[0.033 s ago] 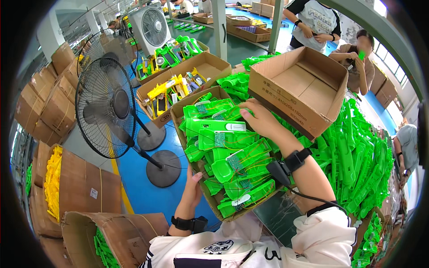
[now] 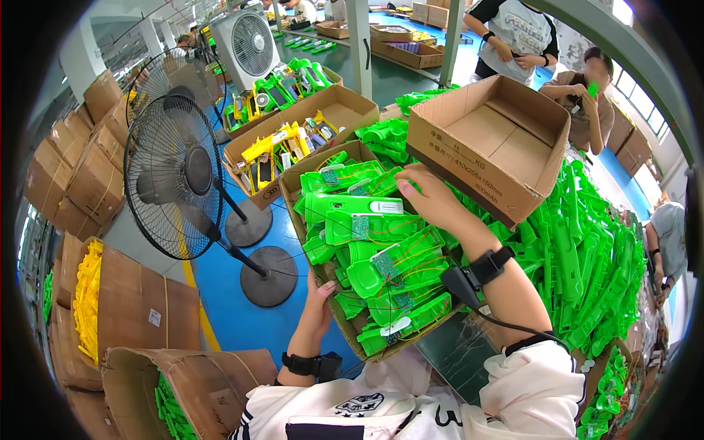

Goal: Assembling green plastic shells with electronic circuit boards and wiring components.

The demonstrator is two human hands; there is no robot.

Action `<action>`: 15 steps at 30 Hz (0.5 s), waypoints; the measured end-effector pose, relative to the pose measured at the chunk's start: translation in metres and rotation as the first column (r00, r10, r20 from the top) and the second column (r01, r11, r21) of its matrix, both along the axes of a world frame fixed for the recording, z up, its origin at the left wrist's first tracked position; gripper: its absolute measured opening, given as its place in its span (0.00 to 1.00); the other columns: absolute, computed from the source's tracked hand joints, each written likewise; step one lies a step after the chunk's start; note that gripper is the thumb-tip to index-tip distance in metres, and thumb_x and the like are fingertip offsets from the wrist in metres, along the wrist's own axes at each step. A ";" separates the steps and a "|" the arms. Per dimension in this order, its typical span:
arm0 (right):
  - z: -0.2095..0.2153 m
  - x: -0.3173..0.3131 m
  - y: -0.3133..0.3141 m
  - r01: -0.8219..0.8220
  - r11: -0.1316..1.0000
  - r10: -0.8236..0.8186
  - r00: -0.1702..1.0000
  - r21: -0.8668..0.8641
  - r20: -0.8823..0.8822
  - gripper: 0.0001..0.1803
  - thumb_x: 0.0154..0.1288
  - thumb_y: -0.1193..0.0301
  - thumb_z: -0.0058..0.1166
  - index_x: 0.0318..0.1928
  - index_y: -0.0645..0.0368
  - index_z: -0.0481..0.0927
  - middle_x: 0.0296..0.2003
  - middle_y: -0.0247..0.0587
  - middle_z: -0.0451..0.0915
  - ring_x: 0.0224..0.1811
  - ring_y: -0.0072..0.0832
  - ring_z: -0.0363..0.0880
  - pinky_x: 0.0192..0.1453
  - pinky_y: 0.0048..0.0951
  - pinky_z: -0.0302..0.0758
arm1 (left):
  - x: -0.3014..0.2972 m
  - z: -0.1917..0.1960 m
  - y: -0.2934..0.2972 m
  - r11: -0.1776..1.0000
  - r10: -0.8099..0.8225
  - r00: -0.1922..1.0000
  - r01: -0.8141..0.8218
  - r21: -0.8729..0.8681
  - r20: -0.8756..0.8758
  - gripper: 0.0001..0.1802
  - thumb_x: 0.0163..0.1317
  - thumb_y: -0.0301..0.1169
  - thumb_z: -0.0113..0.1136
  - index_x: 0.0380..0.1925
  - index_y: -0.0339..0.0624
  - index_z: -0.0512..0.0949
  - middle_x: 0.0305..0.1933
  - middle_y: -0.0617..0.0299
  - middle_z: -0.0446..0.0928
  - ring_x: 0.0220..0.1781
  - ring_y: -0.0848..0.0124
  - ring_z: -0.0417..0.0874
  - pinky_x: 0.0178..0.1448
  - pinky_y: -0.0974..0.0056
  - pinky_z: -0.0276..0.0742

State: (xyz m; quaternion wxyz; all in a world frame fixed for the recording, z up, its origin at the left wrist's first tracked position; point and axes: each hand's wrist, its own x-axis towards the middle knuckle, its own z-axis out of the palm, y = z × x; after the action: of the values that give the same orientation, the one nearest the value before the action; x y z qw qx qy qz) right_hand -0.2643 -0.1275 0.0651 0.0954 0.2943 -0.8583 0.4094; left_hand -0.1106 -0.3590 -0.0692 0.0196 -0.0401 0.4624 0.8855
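seen from above, the left hand [image 2: 317, 312] grips the near edge of a tilted cardboard tray [image 2: 293, 192] to steady it, while the right hand [image 2: 429, 198], fingers loosely curled together, rests on the green plastic parts [image 2: 381, 264] stacked inside, beside an empty box [image 2: 488, 143].

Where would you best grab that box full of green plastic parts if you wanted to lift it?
Probably by its two opposite walls, from below the rim. The cardboard box is open-topped, tilted and packed with green parts, so gripping from above is blocked. The left hand already grips the near left wall; the right hand is at the far side, on the parts.
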 end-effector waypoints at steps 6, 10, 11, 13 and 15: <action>0.016 0.067 0.033 -0.060 0.988 0.075 0.992 -0.141 0.106 0.13 0.64 0.67 0.43 0.42 0.64 0.73 0.43 0.43 0.72 0.46 0.32 0.70 0.50 0.28 0.67 | -0.007 -0.003 0.009 0.978 -0.037 0.999 0.031 0.204 0.028 0.30 0.51 0.33 0.50 0.56 0.40 0.60 0.52 0.53 0.69 0.51 0.60 0.73 0.53 0.56 0.71; 0.038 0.120 0.050 -0.017 0.951 0.123 0.938 -0.310 0.324 0.10 0.64 0.71 0.44 0.41 0.65 0.73 0.37 0.38 0.74 0.40 0.22 0.73 0.43 0.24 0.70 | 0.000 0.005 0.002 0.965 -0.052 0.999 0.050 0.256 0.001 0.35 0.47 0.34 0.50 0.58 0.45 0.54 0.56 0.52 0.63 0.55 0.56 0.68 0.56 0.53 0.69; 0.046 0.130 0.055 -0.010 0.950 0.117 0.939 -0.312 0.325 0.10 0.64 0.71 0.44 0.41 0.65 0.73 0.37 0.38 0.74 0.40 0.22 0.73 0.43 0.24 0.70 | 0.002 0.009 0.001 0.971 -0.060 0.998 0.064 0.232 -0.023 0.35 0.46 0.34 0.50 0.58 0.46 0.55 0.56 0.52 0.64 0.54 0.56 0.69 0.56 0.53 0.69; 0.063 0.149 0.061 0.009 0.872 0.161 0.939 -0.489 0.304 0.10 0.65 0.71 0.44 0.40 0.65 0.74 0.35 0.36 0.75 0.38 0.20 0.73 0.42 0.22 0.70 | 0.009 0.015 0.000 0.973 -0.037 0.999 0.043 0.228 -0.031 0.36 0.44 0.35 0.50 0.58 0.43 0.56 0.56 0.50 0.64 0.54 0.55 0.69 0.56 0.53 0.69; 0.070 0.156 0.070 0.026 0.854 0.147 0.946 -0.519 0.289 0.10 0.65 0.72 0.43 0.38 0.65 0.74 0.34 0.35 0.75 0.36 0.19 0.73 0.42 0.20 0.70 | 0.015 0.026 -0.002 0.972 -0.052 0.993 0.074 0.221 -0.103 0.37 0.43 0.35 0.50 0.57 0.38 0.57 0.56 0.48 0.64 0.54 0.55 0.70 0.56 0.53 0.69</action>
State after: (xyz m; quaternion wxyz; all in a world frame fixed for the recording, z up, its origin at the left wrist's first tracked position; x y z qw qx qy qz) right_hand -0.1084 -0.0577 0.1350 0.0177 0.2151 -0.7109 0.6694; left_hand -0.0956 -0.3606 -0.0429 0.0296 0.0199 0.3608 0.9320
